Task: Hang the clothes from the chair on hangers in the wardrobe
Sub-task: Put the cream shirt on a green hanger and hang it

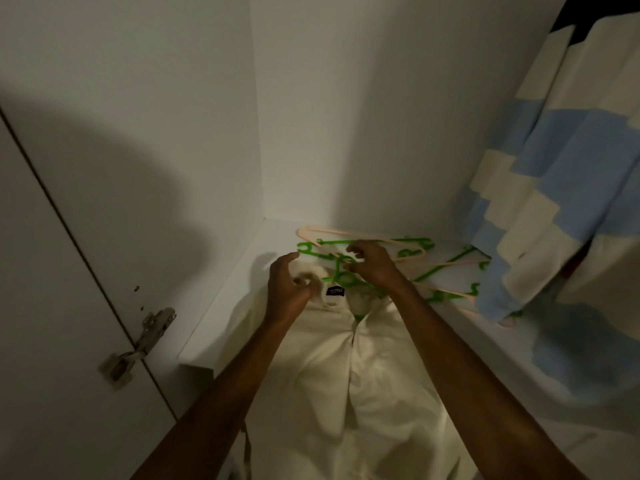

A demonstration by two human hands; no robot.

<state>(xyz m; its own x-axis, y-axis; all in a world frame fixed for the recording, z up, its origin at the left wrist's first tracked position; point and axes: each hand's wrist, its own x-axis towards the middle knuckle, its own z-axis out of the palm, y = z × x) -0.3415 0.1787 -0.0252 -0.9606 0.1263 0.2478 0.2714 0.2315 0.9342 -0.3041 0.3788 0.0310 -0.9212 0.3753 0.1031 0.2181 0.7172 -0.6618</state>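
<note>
While my left hand [289, 289] pinches the collar of the shirt [346, 375] on the shelf [221, 306], my right hand [372, 265], half-curled, grips a green hanger [341, 271]; tangled hangers may drag out together.

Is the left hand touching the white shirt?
Touching. The head view shows the left hand pinching the collar of the white shirt, with cloth bunched at its fingertips and no gap between them.

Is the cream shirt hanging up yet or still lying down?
Still lying down. The cream shirt is spread on the white wardrobe shelf, collar by the loose green plastic hangers.
</note>
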